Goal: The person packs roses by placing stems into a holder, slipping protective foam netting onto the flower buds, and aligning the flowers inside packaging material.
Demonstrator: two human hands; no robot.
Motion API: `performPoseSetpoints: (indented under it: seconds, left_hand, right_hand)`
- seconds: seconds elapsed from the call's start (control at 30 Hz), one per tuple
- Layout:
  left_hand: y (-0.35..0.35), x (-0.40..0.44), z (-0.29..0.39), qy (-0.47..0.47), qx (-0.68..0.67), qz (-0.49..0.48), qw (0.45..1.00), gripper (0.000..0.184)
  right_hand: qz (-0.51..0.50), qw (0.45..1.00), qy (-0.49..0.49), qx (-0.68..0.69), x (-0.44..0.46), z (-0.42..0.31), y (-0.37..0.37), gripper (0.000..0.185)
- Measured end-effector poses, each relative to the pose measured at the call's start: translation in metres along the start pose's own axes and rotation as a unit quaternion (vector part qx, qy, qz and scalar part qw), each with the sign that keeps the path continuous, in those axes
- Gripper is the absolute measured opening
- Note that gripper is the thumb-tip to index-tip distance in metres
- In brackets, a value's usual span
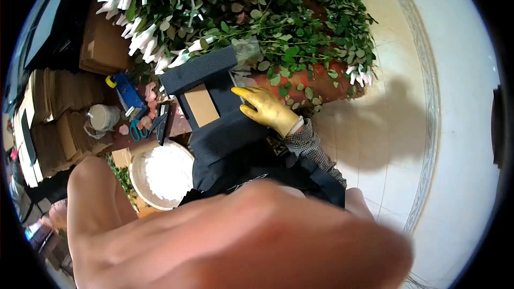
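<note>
My right hand [267, 109] wears a yellow glove and rests at the right side of a dark corrugated wrapper [219, 134]; its thumb and fingers are apart. A brown cardboard piece [202, 105] lies inside the wrapper, between its raised ribbed ends. Bare skin fills the bottom of the view, very close to the camera and blurred; it seems to be my left hand [257, 241], whose fingers cannot be made out.
Roses with white sleeved heads [144, 40] and leafy stems [278, 16] cover the far side. At left are stacked cardboard [67, 93], a blue tape dispenser [128, 93], teal scissors [139, 130], a black stapler [161, 124], and a basin of white pieces [135, 174].
</note>
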State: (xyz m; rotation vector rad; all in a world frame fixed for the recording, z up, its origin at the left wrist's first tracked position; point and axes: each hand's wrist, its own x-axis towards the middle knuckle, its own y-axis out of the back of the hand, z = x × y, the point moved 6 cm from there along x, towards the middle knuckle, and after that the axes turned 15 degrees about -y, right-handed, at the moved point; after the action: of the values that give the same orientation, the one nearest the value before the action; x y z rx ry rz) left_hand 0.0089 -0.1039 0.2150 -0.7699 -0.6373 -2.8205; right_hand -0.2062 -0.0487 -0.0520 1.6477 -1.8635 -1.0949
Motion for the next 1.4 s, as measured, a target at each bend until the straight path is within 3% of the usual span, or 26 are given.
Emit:
performPoseSetpoints:
  seconds: [0.23,0.3,0.37,0.43,0.5,0.53,0.57,0.6,0.7,0.77,0.83,0.87,0.9,0.97,1.0,1.07,1.1,1.13,1.2,1.23,1.3,1.37,1.4]
  left_hand:
    - [0.062,-0.037,0.026,-0.001,-0.01,0.023,1.0,0.061]
    - [0.069,-0.062,0.015,0.055,-0.003,0.025,0.998,0.066]
    - [0.042,-0.119,-0.029,0.217,0.079,0.006,0.973,0.058]
    - [-0.024,-0.206,-0.089,0.413,0.257,-0.159,0.859,0.051]
    - [-0.091,-0.283,-0.12,0.46,0.407,-0.363,0.701,0.046]
    - [-0.115,-0.297,-0.128,0.518,0.241,-0.278,0.772,0.044]
    - [-0.138,-0.308,-0.134,0.575,0.071,-0.174,0.796,0.044]
    - [-0.127,-0.266,-0.13,0.561,0.031,-0.14,0.815,0.046]
    - [-0.058,-0.051,-0.103,0.35,0.175,-0.122,0.912,0.052]
    - [-0.064,0.028,-0.124,0.309,0.305,-0.147,0.889,0.057]
    - [-0.093,0.009,-0.19,0.442,0.354,-0.221,0.794,0.062]
    - [-0.108,-0.02,-0.22,0.521,0.35,-0.264,0.732,0.065]
    - [-0.125,-0.043,-0.238,0.536,0.306,-0.24,0.749,0.063]
    - [-0.156,-0.078,-0.259,0.541,0.27,-0.194,0.772,0.052]
    - [-0.164,-0.079,-0.261,0.519,0.31,-0.173,0.778,0.044]
    - [-0.169,-0.08,-0.265,0.487,0.38,-0.147,0.772,0.031]
    - [-0.17,-0.078,-0.264,0.468,0.404,-0.141,0.773,0.027]
    - [-0.171,-0.075,-0.263,0.45,0.428,-0.134,0.773,0.025]
    - [-0.174,-0.063,-0.261,0.436,0.436,-0.117,0.778,0.023]
    - [-0.174,-0.064,-0.263,0.482,0.417,-0.133,0.759,0.026]
    - [-0.17,-0.08,-0.269,0.585,0.366,-0.188,0.699,0.04]
    - [-0.173,-0.049,-0.256,0.579,0.441,-0.277,0.627,0.054]
    - [-0.176,-0.015,-0.252,0.592,0.424,-0.246,0.639,0.058]
  right_hand:
    - [0.044,0.998,-0.031,0.016,-0.03,-0.035,0.016,0.052]
    - [0.033,0.999,-0.027,0.029,-0.032,-0.044,0.016,0.053]
    - [0.027,0.999,-0.013,0.035,-0.028,-0.048,0.012,0.055]
    - [-0.034,0.999,0.004,0.028,-0.019,-0.046,-0.007,0.062]
    - [-0.153,0.988,0.012,-0.004,-0.013,-0.029,-0.039,0.073]
    - [-0.156,0.986,0.007,-0.052,-0.011,-0.018,-0.052,0.055]
    - [-0.115,0.983,-0.001,-0.141,-0.009,-0.015,-0.072,0.038]
    - [-0.031,0.971,-0.007,-0.239,-0.009,-0.017,-0.09,0.022]
    - [0.17,0.912,0.063,-0.368,-0.022,-0.046,-0.063,0.015]
    - [-0.044,0.966,0.092,-0.24,0.003,-0.036,-0.109,0.01]
    - [-0.138,0.972,0.104,-0.16,0.012,-0.005,-0.091,0.01]
    - [-0.136,0.986,0.096,-0.03,0.006,0.019,-0.055,0.016]
    - [-0.135,0.981,0.091,0.102,-0.004,0.046,-0.015,0.025]
    - [-0.137,0.92,0.08,0.357,-0.028,0.113,0.059,0.046]
    - [-0.081,0.913,0.071,0.393,-0.03,0.166,0.09,0.045]
    - [0.028,0.883,-0.046,0.466,-0.045,0.267,0.185,0.041]
    - [0.214,0.898,-0.1,0.372,-0.048,0.338,0.216,0.038]
    - [0.329,0.878,-0.151,0.315,-0.05,0.382,0.257,0.044]
    - [0.523,0.775,-0.29,0.203,-0.064,0.467,0.334,0.055]
    - [0.531,0.753,-0.361,0.145,-0.058,0.5,0.353,0.064]
    - [0.336,0.803,-0.49,0.041,-0.023,0.565,0.352,0.082]
    - [0.174,0.823,-0.539,-0.04,0.017,0.632,0.313,0.083]
    - [0.185,0.828,-0.525,-0.065,0.018,0.632,0.323,0.079]
